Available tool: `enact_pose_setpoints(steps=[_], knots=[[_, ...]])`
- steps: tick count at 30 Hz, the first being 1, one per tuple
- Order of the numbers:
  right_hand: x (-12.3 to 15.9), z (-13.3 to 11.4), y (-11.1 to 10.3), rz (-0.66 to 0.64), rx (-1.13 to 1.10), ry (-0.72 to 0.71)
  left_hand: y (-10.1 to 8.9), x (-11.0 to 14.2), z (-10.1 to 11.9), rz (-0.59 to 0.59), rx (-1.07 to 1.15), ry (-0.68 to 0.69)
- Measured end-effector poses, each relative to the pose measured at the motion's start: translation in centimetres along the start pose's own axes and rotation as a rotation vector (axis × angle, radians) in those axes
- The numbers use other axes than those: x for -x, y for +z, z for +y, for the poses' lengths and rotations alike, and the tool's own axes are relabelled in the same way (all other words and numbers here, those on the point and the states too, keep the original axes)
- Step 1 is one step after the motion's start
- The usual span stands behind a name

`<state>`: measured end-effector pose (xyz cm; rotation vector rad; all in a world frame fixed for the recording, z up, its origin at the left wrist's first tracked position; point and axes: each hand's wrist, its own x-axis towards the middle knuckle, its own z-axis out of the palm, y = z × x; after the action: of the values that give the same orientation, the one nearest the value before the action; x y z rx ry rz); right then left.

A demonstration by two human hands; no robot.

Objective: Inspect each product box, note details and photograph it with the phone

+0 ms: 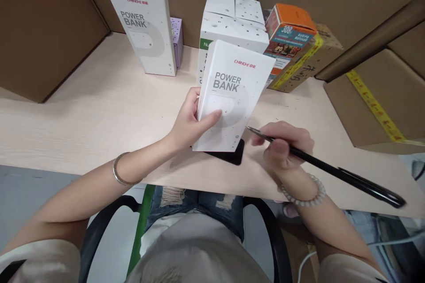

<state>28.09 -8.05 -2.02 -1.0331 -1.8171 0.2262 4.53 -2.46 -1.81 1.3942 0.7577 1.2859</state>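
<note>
My left hand (195, 119) grips a white power bank box (232, 106) by its left edge, thumb across the printed front. The box is tilted and held above the table. In my right hand (285, 143) is a black pen (332, 169), its tip pointing at the box's lower right edge. Whether the tip touches the box I cannot tell. A dark flat object like a phone (235, 155) lies on the table, partly hidden under the held box. Another white power bank box (146, 26) stands upright at the back left.
Behind the held box stand a white spotted carton (232, 24), an orange box (288, 37) and a brown box with yellow tape (303, 62). A small purple box (178, 42) is partly hidden. Large cardboard boxes (381, 97) border the table (83, 128).
</note>
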Motion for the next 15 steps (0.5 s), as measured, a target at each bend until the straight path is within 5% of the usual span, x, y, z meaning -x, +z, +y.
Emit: enact_pose_setpoints(steps=[7, 15], knots=[[-2.0, -1.7, 2.2, 0.135, -0.165, -0.255, 0.9, 1.0, 0.2, -0.060, -0.033, 0.070], [-2.2, -3.1, 1.6, 0.108, -0.019, -0.080, 1.1, 1.2, 0.3, -0.074, -0.043, 0.094]])
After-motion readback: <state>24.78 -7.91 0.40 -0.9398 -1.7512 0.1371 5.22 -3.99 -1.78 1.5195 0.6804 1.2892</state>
